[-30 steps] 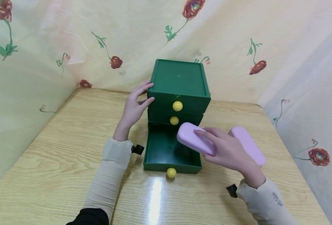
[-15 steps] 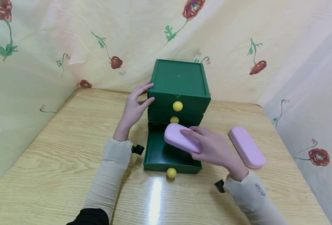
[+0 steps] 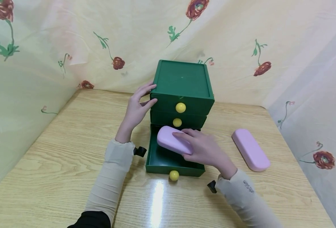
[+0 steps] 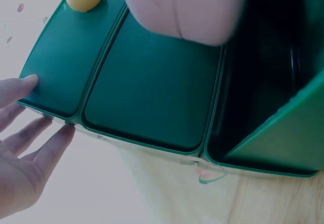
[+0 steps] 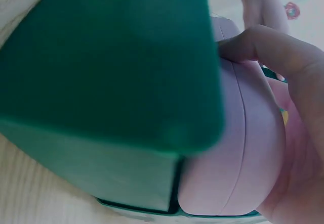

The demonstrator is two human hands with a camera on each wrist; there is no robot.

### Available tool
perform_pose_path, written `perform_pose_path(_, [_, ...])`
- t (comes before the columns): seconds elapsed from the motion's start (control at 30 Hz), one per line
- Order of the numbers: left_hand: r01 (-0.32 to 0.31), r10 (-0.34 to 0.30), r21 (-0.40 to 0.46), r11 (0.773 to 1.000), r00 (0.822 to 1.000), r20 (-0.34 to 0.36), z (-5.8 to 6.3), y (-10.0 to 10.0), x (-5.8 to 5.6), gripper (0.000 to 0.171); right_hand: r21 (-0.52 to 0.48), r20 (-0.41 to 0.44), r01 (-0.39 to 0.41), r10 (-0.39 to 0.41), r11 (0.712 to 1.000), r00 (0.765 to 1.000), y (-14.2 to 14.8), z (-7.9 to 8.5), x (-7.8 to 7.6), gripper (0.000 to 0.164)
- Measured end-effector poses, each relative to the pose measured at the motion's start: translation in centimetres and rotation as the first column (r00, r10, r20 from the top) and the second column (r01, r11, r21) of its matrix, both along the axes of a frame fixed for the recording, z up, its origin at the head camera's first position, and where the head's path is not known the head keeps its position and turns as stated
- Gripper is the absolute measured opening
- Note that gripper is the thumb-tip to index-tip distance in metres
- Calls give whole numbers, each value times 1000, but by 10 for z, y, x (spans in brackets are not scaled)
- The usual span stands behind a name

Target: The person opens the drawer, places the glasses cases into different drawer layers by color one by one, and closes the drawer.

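My right hand (image 3: 207,148) grips a lilac glasses case (image 3: 172,139), thumb on one side and fingers on the other. The case is tilted over the pulled-out bottom drawer (image 3: 159,161) of a small green drawer cabinet (image 3: 182,79). In the right wrist view, a seam runs along the held case (image 5: 233,133), partly behind the drawer wall (image 5: 116,67). My left hand (image 3: 136,107) rests against the cabinet's upper left corner, thumb on the front and straight fingers along the side. Shut upper and middle drawers have yellow knobs (image 3: 180,107).
A second lilac case (image 3: 250,150) lies on the wooden table (image 3: 71,152) to the right of the cabinet. Behind the table hangs a flower-patterned cloth (image 3: 145,34). The open drawer's yellow knob (image 3: 174,175) sticks out toward the front.
My right hand has carried the glasses case leftward, from the drawer's right side to over its middle. The second case now shows fully. My left hand has stayed in place.
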State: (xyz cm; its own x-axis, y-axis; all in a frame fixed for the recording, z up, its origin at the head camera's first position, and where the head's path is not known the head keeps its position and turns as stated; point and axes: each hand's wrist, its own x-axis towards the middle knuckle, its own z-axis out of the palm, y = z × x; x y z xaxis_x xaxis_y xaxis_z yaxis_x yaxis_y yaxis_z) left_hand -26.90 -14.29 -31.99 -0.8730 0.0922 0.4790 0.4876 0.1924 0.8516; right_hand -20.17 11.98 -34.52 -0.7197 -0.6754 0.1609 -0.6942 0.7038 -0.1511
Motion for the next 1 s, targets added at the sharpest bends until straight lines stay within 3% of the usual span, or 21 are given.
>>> perform_pose_path(0.47, [-7,7,-2,1000,1000,-3,-1,-2,0,44,14,2,-14,14,1000,1000,-12,-15,-7,63])
perform_pose_path(0.83, [4,-3,10,1000,1000,-8,0,-2,0,44,38,100,-5,1,999,995,-14,-27,-16,62])
perform_pose_path(1.0, [6,-5,13,1000,1000,-16,-1,-2,0,44,49,104,-15,10,999,994,-13,-36,-21,62])
